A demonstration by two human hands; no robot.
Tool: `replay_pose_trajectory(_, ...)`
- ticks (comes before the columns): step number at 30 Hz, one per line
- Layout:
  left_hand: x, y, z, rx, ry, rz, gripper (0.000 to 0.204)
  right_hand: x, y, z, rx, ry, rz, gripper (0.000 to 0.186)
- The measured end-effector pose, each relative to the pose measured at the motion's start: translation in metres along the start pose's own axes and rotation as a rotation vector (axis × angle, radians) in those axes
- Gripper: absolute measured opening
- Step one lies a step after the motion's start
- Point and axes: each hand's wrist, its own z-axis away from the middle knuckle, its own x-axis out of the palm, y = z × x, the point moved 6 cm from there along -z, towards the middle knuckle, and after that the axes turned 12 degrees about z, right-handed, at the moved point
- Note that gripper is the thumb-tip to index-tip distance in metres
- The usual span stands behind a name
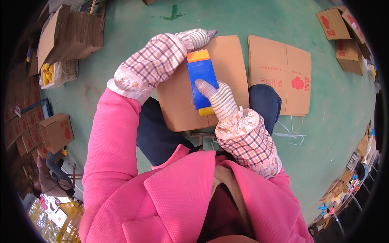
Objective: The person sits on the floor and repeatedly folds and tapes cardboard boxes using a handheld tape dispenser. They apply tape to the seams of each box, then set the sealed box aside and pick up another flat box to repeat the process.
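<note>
Where the blue dispenser [202, 75] is found: over the plain cardboard [174, 105], its orange end pointed away from the wearer and its yellow end toward the body; whether the cardboard is touched by it cannot be told
Right hand [216, 97]: closed on the dispenser, with the thumb laid across the blue face; the other fingers are hidden
Left hand [198, 39]: placed at the cardboard's far edge, fingers pointed rightward; how far they are spread, or whether anything is gripped, cannot be told
Weight and stiffness: judged light enough for one hand, the casing probably hard plastic
Slip and breakage: some sliding may be expected against the striped gloves [227, 106]; the casing is judged sturdy, the cardboard easily creased
Best hold: the middle of the blue body, by both long sides, so that the orange end is kept free
Dispenser markings: none can be made out
Carton print: a red blossom-like emblem, red characters and small handling icons are borne by the flattened cartons [279, 99]
</note>
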Motion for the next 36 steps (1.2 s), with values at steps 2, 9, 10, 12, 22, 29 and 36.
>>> replay_pose_trajectory(2,-0.007,0.017,0.013,0.131,0.12,-0.122,0.056,0.002,-0.004,0.0,0.003,-0.035,-0.07,0.044)
replay_pose_trajectory(9,-0.016,0.027,0.021,0.19,0.268,-0.199,0.05,-0.004,0.054,0.074,0.054,-0.051,-0.133,0.047)
replay_pose_trajectory(10,-0.017,0.03,0.022,0.209,0.257,-0.178,0.049,-0.006,0.072,0.089,0.126,-0.146,-0.23,0.046)
replay_pose_trajectory(12,-0.026,0.04,0.038,0.3,0.537,-0.257,0.033,-0.002,0.118,0.114,0.264,-0.086,-0.105,0.043)
replay_pose_trajectory(22,0.079,0.045,0.143,0.651,0.677,-0.543,0.051,-0.02,0.173,0.106,0.185,-0.061,0.061,0.045)
replay_pose_trajectory(29,0.114,0.039,0.171,0.715,0.475,-0.518,0.049,-0.024,0.177,0.098,0.134,-0.097,0.022,0.041)
replay_pose_trajectory(36,0.103,-0.003,0.248,0.515,0.301,-0.204,0.097,-0.027,0.179,0.093,0.1,-0.097,0.03,0.044)
